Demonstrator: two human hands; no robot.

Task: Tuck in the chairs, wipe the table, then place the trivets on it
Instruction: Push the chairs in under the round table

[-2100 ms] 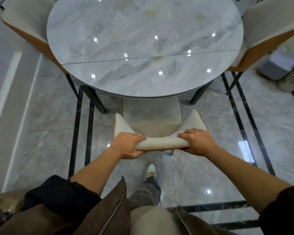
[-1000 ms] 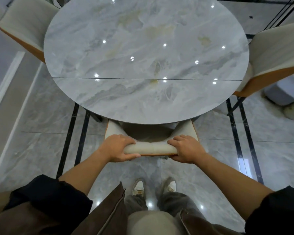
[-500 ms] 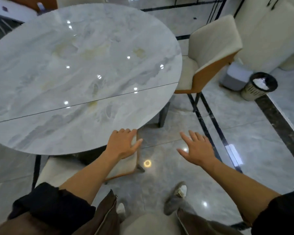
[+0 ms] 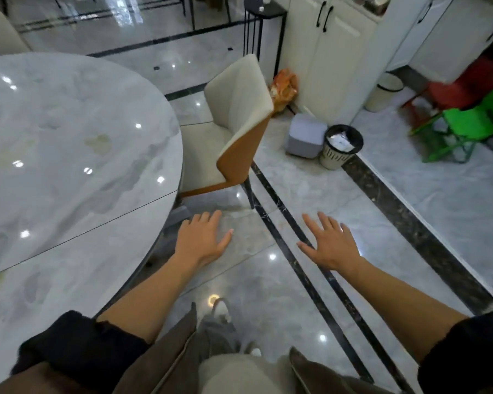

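Observation:
The round grey marble table (image 4: pixel 63 155) fills the left of the head view, its top marked with dull smudges. A cream chair with an orange back shell (image 4: pixel 234 129) stands at the table's right side, its seat partly under the edge and its back angled away. My left hand (image 4: pixel 201 240) hovers open, palm down, just off the table's near right edge. My right hand (image 4: pixel 329 243) is spread open over the floor, farther right. Both hands are empty and short of the chair. No trivets or cloth are in view.
Past the chair stand a grey box (image 4: pixel 305 136) and a waste bin (image 4: pixel 340 146) beside white cabinets (image 4: pixel 328 52). Green and red plastic stools (image 4: pixel 467 118) sit at the far right. Another chair's back (image 4: pixel 0 32) shows at top left. Black inlay stripes cross the glossy floor.
Both hands let go of the near chair after pushing it under the table. The view has swung right, bringing the orange-backed chair ahead; my hands are spread open in the air.

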